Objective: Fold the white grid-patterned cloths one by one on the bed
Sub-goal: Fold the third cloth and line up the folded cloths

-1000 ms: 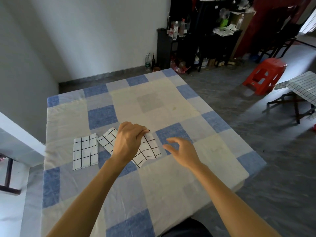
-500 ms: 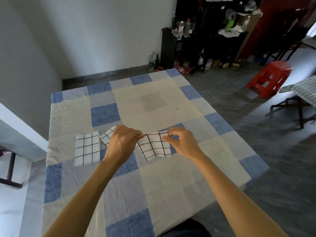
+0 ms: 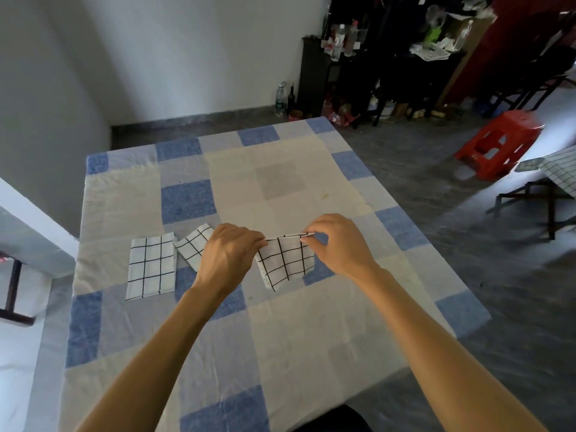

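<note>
A white grid-patterned cloth (image 3: 285,260) hangs folded just above the bed (image 3: 280,188), held by its top edge. My left hand (image 3: 229,254) pinches its upper left corner and my right hand (image 3: 338,244) pinches its upper right corner. A second cloth (image 3: 194,246) lies partly hidden behind my left hand. A third cloth, folded into a neat rectangle (image 3: 152,265), lies flat to the left of it.
The bed has a blue, grey and cream checked sheet. A red plastic stool (image 3: 498,143) stands on the floor at right, near a small table (image 3: 554,173) with grid cloth on it. A dark cluttered shelf (image 3: 374,57) and bottles stand by the far wall.
My right hand has come in and taken the cloth's right corner. Both hands have lifted the cloth off the sheet and drawn its top edge taut.
</note>
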Action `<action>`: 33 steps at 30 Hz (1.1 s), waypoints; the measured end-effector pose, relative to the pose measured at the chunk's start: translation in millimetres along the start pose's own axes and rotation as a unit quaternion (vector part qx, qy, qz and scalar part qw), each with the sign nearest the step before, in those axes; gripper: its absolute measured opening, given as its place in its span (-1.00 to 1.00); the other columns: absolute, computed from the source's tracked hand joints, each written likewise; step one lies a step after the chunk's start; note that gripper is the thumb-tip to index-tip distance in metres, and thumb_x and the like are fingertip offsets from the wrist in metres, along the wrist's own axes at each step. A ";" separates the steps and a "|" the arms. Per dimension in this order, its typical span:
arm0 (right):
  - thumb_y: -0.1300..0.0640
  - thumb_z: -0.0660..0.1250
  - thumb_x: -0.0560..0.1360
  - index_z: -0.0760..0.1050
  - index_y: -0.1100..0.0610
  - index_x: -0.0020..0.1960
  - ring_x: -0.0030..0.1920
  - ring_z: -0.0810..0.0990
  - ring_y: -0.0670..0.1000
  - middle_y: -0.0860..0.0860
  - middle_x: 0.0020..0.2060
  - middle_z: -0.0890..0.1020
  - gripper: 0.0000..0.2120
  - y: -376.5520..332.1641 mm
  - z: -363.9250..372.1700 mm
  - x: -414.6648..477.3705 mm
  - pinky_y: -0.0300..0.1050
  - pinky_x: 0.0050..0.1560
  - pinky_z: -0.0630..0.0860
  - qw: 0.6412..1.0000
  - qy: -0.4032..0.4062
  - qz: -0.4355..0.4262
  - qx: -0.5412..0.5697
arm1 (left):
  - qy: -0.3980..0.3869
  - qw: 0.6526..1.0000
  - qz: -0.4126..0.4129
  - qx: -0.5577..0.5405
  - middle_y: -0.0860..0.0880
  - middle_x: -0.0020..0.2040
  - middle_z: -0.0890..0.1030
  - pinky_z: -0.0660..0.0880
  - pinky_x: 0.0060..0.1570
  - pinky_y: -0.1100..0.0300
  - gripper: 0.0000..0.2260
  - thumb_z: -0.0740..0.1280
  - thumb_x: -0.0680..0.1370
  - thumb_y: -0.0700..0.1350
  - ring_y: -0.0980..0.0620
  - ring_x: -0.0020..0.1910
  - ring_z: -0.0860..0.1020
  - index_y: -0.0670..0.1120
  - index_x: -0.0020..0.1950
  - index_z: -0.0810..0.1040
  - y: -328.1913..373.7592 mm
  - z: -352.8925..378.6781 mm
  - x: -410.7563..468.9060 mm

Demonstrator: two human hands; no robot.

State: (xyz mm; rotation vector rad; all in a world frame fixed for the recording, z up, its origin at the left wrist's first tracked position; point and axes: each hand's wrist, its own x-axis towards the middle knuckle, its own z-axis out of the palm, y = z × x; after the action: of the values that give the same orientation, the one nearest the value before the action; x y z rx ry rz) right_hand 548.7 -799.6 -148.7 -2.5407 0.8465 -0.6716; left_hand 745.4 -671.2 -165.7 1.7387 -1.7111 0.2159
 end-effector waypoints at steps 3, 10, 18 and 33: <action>0.07 0.41 0.47 0.66 0.12 -0.05 -0.06 0.60 0.02 -0.01 -0.11 0.68 -0.86 13.9 1.1 20.3 -0.03 0.00 0.52 1.000 -0.024 0.003 -0.016 | -0.008 0.999 -0.031 -0.007 -0.03 -0.25 0.67 0.40 -0.09 0.16 -0.86 0.36 0.50 -0.10 -0.03 -0.30 0.59 -0.15 -0.15 0.66 -9.5 8.4 11.2; 0.06 0.36 0.50 0.66 0.11 -0.02 -0.02 0.59 0.05 0.00 -0.06 0.68 -0.84 56.1 7.4 83.1 -0.03 0.01 0.49 0.998 -0.050 -0.006 -0.048 | -0.048 0.996 -0.082 -0.001 -0.04 -0.20 0.67 0.53 -0.11 0.02 -0.90 0.37 0.51 -0.15 -0.06 -0.25 0.60 -0.15 -0.12 0.65 -37.9 37.1 72.4; 0.18 0.41 0.45 0.62 0.16 -0.10 -0.10 0.59 0.08 0.04 -0.16 0.65 -0.94 112.2 10.3 161.1 -0.05 -0.08 0.52 0.992 0.117 -0.030 -0.035 | 0.025 0.995 -0.081 0.043 -0.07 -0.22 0.57 0.39 -0.19 0.18 -0.88 0.39 0.52 -0.11 -0.02 -0.28 0.50 -0.16 -0.12 0.61 -58.1 72.4 156.8; 0.28 0.47 0.35 0.65 0.12 -0.15 0.00 0.50 0.05 0.00 -0.16 0.62 -0.88 235.2 128.8 54.2 -0.11 0.06 0.41 0.994 0.043 0.077 -0.064 | -0.213 0.971 -0.049 0.098 -0.07 -0.40 0.44 0.37 -0.27 0.07 -0.75 0.48 0.21 -0.42 -0.07 -0.42 0.38 -0.14 -0.37 0.49 -65.0 237.1 61.5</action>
State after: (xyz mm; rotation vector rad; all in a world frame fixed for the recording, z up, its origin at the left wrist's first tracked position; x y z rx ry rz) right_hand 550.4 -984.3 -350.7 -2.5399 1.1360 -0.7020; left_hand 734.2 -861.1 -333.1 2.1277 -1.9465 -0.0413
